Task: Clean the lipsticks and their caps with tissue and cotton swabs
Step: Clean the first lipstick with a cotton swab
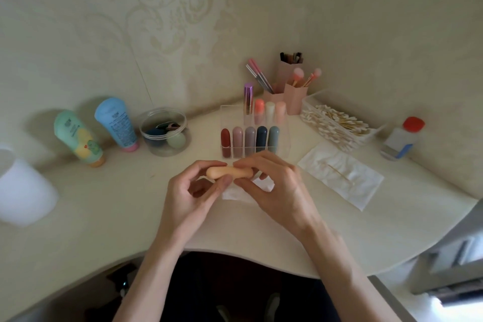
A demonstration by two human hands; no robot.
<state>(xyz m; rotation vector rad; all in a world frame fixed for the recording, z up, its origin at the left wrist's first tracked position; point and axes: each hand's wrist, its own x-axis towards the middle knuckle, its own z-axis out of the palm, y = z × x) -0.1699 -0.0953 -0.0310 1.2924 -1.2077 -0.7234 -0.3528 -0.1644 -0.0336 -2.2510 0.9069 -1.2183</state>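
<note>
Thumb & fingers of our L hand [190, 191] pinch the rounded left end of the peach lipstick [227, 173], held just above a small tissue [234, 195], near centre. Its long axis runs left-right. Our R hand [277, 191] pinches the right end. Both equally near; we'd judge pulling apart along that axis uncaps it.

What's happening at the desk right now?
A person holds a peach lipstick level between both hands, the left hand pinching one end, the right hand the other, above a small tissue on the desk. It looks capped. More lipsticks stand in the clear organizer behind; a cotton swab lies on a second tissue.
</note>
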